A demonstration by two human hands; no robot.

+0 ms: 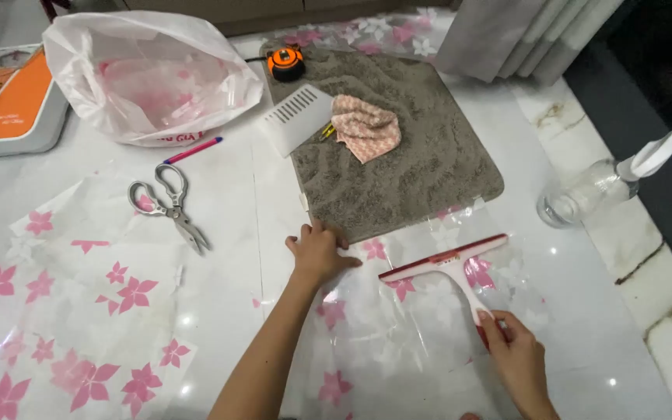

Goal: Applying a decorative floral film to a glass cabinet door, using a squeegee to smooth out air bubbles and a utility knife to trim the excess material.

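My left hand (317,250) rests on the floor at the near edge of a grey-brown mat (398,167), fingers curled on the clear film with pink flowers (383,334) that lies under it. My right hand (513,354) grips the handle of a red and white squeegee (446,260), whose blade lies across the film just below the mat. On the mat sit an orange tape measure (286,62), a white plastic scraper (297,118) and a pink checked cloth (364,126).
Scissors (169,204) and a pink pen (193,149) lie on the white floor to the left. More flowered film sheets (79,327) spread at lower left. A white plastic bag (149,74), an orange and white case (5,97), a clear spray bottle (593,187) and grey curtains (523,35) surround the spot.
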